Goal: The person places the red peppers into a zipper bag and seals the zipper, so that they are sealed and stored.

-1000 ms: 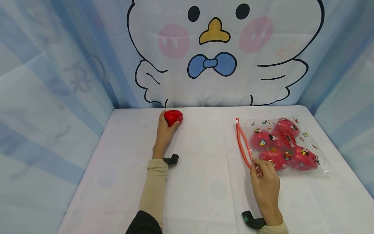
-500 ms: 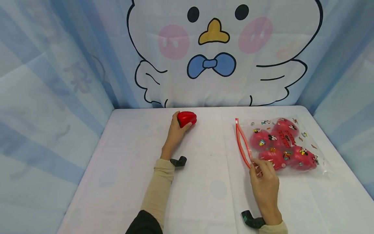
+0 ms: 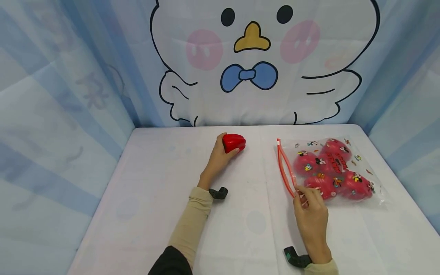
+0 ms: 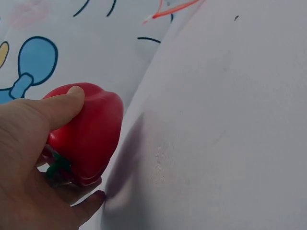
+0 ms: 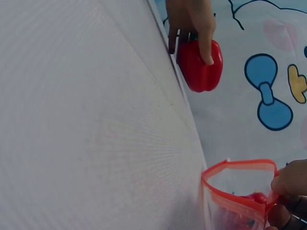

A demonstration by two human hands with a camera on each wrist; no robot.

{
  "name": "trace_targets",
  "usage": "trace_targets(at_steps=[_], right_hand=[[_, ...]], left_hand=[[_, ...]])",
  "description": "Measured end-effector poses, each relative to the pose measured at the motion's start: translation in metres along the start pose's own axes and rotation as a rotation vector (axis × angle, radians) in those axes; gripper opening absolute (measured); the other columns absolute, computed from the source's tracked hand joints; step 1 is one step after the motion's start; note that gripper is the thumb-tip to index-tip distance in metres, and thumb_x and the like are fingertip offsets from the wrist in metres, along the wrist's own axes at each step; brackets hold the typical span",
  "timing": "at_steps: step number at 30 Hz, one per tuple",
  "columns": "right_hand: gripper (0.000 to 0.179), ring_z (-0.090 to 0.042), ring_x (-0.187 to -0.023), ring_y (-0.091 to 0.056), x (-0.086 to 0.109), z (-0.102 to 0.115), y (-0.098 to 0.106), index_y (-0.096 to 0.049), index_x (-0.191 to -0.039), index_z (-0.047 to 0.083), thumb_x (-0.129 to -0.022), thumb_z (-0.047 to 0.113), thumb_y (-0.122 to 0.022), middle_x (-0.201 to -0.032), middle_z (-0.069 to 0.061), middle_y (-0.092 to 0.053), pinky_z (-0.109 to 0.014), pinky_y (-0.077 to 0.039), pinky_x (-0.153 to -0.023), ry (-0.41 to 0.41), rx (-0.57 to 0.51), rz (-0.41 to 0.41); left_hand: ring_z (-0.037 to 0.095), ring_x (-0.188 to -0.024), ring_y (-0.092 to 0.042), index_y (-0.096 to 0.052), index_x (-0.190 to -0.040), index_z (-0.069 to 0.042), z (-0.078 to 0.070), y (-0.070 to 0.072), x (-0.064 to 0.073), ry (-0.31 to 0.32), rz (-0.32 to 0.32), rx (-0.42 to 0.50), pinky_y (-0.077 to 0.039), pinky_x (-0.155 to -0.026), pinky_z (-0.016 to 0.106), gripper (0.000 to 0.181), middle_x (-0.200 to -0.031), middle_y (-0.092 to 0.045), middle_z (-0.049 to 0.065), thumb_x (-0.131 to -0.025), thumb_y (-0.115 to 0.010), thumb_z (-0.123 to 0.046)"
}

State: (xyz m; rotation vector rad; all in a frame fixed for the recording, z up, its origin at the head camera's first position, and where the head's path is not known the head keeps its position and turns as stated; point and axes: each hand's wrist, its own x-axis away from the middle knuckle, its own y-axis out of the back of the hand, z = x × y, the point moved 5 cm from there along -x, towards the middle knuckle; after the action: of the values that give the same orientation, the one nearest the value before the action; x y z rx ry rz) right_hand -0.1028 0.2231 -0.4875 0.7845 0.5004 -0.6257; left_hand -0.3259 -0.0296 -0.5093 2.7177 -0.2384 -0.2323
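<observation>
A red bell pepper (image 3: 234, 142) with a green stem is gripped in my left hand (image 3: 220, 157), thumb on one side and fingers round the other. In the left wrist view the pepper (image 4: 93, 132) hangs just off the white tabletop and casts a shadow. My right hand (image 3: 311, 217) pinches the orange-red rim of a clear zip bag (image 3: 361, 152) printed with cartoon figures. Several red items (image 3: 357, 186) lie inside the bag, blurred by the plastic. In the right wrist view the bag's mouth (image 5: 240, 164) gapes, with the pepper (image 5: 201, 67) some way from it.
The white table (image 3: 154, 214) has a back edge close behind the left hand. A cloth backdrop (image 3: 247, 107) with a cartoon bird stands there, and blue-white curtains (image 3: 51, 152) hang at both sides. Dark wrist cameras (image 3: 219, 193) sit on both wrists.
My left hand has carried the red bell pepper to the right and slightly nearer, towards the bag. The right hand and the bag have stayed almost still.
</observation>
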Motion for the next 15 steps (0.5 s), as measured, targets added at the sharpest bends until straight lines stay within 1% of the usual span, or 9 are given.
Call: trace_targets(at_steps=[3, 9, 12, 15], right_hand=[[0.027, -0.013, -0.072, -0.054, 0.000, 0.000, 0.000, -0.078, -0.108, 0.001, -0.085, -0.012, -0.074, -0.091, -0.013, -0.069, -0.007, -0.040, -0.065, 0.005, 0.000, 0.000], [0.026, -0.014, -0.072, -0.055, 0.000, -0.001, 0.000, -0.078, -0.108, 0.000, -0.085, -0.012, -0.074, -0.091, -0.013, -0.069, -0.006, -0.040, -0.066, -0.001, 0.002, 0.002], [0.027, -0.013, -0.073, -0.055, -0.001, -0.001, 0.000, -0.078, -0.109, 0.000, -0.085, -0.011, -0.074, -0.092, -0.014, -0.069, -0.005, -0.039, -0.067, -0.009, -0.003, 0.008], [0.026, -0.013, -0.074, -0.054, -0.001, -0.001, 0.000, -0.077, -0.110, 0.000, -0.086, -0.010, -0.074, -0.093, -0.014, -0.069, -0.004, -0.039, -0.067, -0.016, -0.004, 0.013]], left_hand=[[0.035, -0.145, -0.045, -0.025, -0.160, -0.010, -0.005, -0.009, 0.002, -0.003, 0.022, -0.008, -0.047, -0.116, 0.052, 0.081, -0.159, -0.043, 0.016, -0.097, -0.074, -0.024], [0.033, -0.145, -0.046, -0.025, -0.160, -0.011, -0.015, -0.027, 0.007, -0.013, 0.085, -0.022, -0.048, -0.116, 0.051, 0.082, -0.159, -0.043, 0.014, -0.097, -0.075, -0.024], [0.033, -0.144, -0.049, -0.027, -0.158, -0.009, -0.019, -0.035, 0.007, -0.044, 0.098, -0.059, -0.048, -0.116, 0.049, 0.079, -0.157, -0.046, 0.016, -0.096, -0.076, -0.024], [0.034, -0.139, -0.051, -0.031, -0.156, -0.008, -0.024, -0.043, 0.009, -0.071, 0.099, -0.115, -0.051, -0.112, 0.047, 0.078, -0.152, -0.051, 0.018, -0.095, -0.077, -0.026]])
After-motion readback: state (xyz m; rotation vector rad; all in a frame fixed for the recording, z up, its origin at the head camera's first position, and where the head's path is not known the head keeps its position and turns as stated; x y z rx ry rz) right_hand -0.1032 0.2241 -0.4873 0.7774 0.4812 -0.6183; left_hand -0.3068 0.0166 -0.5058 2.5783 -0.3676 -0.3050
